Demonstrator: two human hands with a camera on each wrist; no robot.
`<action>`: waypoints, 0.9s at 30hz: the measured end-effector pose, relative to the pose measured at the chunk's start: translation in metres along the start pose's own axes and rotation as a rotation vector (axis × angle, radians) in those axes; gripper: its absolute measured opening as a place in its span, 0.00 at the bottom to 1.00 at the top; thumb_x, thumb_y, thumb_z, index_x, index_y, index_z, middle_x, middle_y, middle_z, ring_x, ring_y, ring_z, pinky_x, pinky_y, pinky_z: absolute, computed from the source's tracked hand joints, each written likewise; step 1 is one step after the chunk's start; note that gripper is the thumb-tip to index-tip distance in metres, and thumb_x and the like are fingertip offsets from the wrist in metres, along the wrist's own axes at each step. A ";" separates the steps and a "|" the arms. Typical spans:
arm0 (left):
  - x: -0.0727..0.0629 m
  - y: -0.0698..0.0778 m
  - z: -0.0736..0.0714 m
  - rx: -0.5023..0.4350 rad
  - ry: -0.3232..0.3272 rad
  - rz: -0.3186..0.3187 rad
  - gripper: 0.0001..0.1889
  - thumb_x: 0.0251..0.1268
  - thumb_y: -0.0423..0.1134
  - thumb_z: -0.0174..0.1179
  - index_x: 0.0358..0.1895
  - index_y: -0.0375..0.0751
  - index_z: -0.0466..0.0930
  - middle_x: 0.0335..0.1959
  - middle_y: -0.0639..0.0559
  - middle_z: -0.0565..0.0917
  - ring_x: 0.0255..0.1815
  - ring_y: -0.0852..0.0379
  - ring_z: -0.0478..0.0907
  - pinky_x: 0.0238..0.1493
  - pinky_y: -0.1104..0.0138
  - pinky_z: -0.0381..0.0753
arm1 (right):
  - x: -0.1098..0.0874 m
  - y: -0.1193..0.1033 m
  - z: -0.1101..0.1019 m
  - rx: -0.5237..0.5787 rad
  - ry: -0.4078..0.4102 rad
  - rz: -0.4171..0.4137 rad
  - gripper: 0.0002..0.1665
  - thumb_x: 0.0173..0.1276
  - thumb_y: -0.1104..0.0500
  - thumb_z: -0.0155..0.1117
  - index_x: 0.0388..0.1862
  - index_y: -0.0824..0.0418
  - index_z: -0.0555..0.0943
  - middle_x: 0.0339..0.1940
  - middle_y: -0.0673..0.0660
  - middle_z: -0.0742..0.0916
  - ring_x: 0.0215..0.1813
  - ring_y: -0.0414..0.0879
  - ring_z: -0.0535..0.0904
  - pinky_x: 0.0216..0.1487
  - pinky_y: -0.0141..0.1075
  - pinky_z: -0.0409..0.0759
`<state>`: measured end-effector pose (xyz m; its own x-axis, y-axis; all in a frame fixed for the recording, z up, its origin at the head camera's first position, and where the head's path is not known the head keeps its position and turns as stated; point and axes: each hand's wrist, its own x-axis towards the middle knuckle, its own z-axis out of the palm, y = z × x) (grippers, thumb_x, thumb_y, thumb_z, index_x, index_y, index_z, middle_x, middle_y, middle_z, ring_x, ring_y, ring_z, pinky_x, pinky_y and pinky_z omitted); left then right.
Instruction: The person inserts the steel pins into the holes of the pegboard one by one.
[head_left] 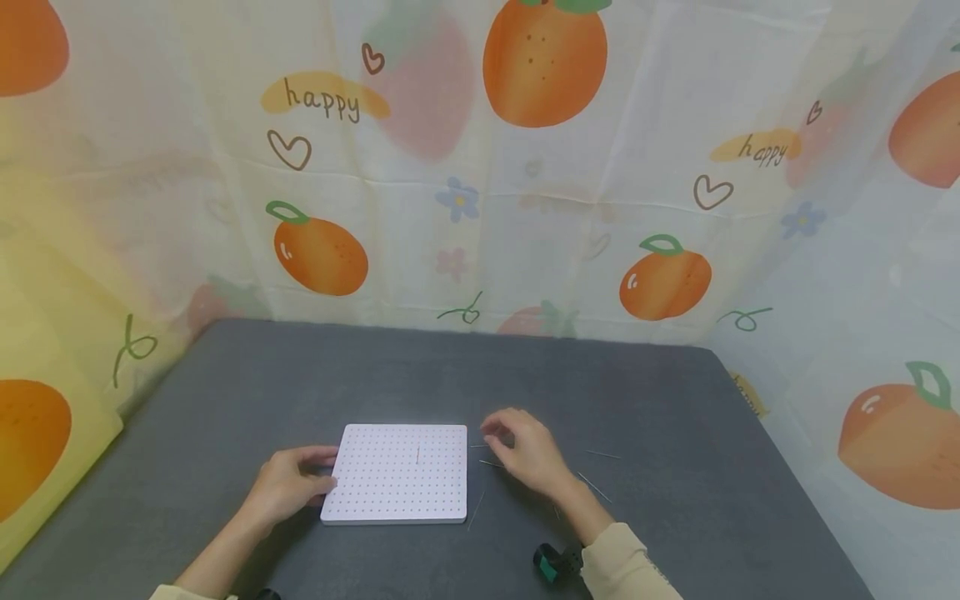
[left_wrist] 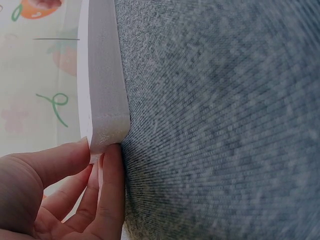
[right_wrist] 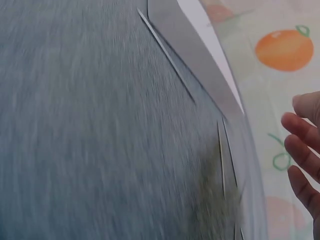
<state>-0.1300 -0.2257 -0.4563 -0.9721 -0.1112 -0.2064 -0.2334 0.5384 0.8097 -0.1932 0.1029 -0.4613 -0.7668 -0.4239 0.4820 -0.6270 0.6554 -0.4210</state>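
We see the left hand (head_left: pixel 283 485) pinching a flat, white, perforated board (head_left: pixel 397 479); the right hand (head_left: pixel 528 450), loosely curled around nothing visible, partly hides 2 thin, silvery rods (head_left: pixel 491 463).

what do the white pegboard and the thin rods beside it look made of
The white pegboard looks like semi-matte plastic: smooth sides, rounded corners; painted wood is possible. The thin rods are probably metal: straight, slim, with a pale glint.

The right wrist view's edge crops the right hand (right_wrist: pixel 305 156); the tabletop (right_wrist: pixel 100 125) there is blurred.
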 end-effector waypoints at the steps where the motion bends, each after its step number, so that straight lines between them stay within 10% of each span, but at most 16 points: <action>1: 0.000 0.000 0.000 0.000 0.001 0.000 0.25 0.48 0.26 0.63 0.55 0.30 0.73 0.48 0.35 0.79 0.31 0.56 0.80 0.30 0.63 0.83 | -0.001 0.002 -0.002 -0.001 0.003 0.000 0.09 0.57 0.61 0.66 0.37 0.52 0.81 0.32 0.43 0.82 0.35 0.36 0.77 0.36 0.31 0.77; 27: 0.001 0.001 0.001 0.025 0.010 -0.014 0.26 0.48 0.27 0.63 0.55 0.30 0.73 0.48 0.34 0.78 0.32 0.56 0.80 0.29 0.63 0.83 | -0.028 0.060 -0.062 0.089 0.037 0.220 0.10 0.60 0.62 0.64 0.41 0.53 0.80 0.36 0.44 0.83 0.37 0.37 0.78 0.35 0.33 0.78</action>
<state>-0.1311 -0.2247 -0.4565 -0.9690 -0.1268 -0.2122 -0.2465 0.5577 0.7926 -0.2006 0.1927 -0.4521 -0.8817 -0.2525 0.3986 -0.4563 0.6712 -0.5842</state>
